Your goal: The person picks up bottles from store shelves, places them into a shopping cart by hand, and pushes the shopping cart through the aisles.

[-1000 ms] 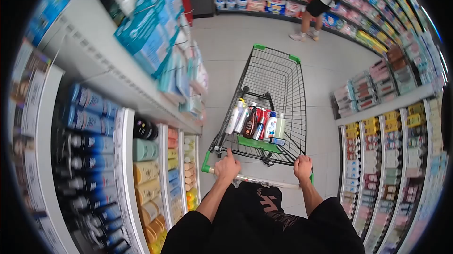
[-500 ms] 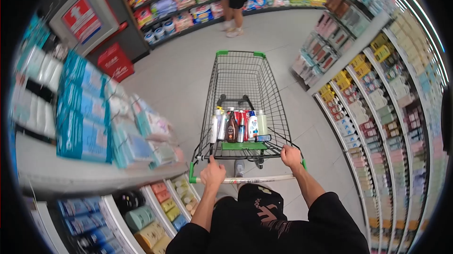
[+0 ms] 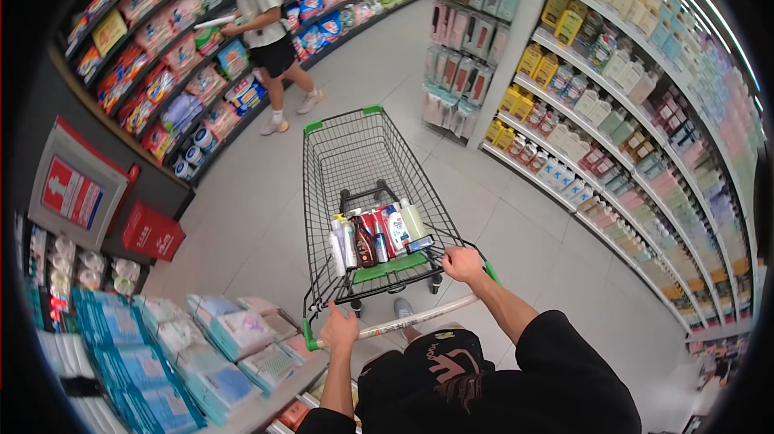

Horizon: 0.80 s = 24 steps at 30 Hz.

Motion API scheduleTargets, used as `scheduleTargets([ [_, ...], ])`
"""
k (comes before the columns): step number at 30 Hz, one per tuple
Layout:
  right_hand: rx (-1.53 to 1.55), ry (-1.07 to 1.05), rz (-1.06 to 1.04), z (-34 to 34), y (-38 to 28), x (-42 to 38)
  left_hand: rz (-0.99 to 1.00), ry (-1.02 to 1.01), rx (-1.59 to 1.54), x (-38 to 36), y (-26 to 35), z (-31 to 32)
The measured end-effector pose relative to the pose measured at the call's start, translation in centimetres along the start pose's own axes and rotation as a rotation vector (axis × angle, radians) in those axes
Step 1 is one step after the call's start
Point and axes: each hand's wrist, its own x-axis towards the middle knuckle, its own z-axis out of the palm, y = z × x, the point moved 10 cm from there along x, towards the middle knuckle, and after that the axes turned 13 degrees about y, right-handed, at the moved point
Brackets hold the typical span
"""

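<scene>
In front of me is a black wire shopping cart [image 3: 324, 261] with green corner pieces and a pale handle bar. My left hand [image 3: 339, 328] is closed at the left end of the handle, thumb pointing forward. At the right end, my right hand [image 3: 465, 265] is closed round the cart's frame by the handle; its fingertips are hidden. Several bottles stand together at the near end of the basket, among them a brown bottle [image 3: 364, 246] and a white bottle [image 3: 397, 230]. A small blue-labelled item [image 3: 420, 244] lies tilted beside them.
A person [image 3: 262, 19] in a white top walks by the curved shelves of colourful packs [image 3: 173, 31]. Bottle shelves [image 3: 580, 124] line the right, ending in a rack of hanging packs [image 3: 468, 47]. Blue packs [image 3: 133, 353] lie on a counter at lower left, near a red box [image 3: 153, 230].
The cart has swung so its front points further left, and my view has turned right. Both hands stay on the cart. The person has come nearer and shifted left in view.
</scene>
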Motion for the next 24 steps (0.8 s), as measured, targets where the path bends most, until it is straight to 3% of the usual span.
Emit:
scheduleTargets([
  [11, -0.011, 0.042, 0.140, -1.2, 3.7, 5.6, 0.014, -0.017, 0.035, 5.8, 6.7, -1.9],
  [24, -0.067, 0.147, 0.336, -2.4, 2.9, 6.9, 0.258, -0.004, 0.119, 14.6, 10.5, -3.6],
])
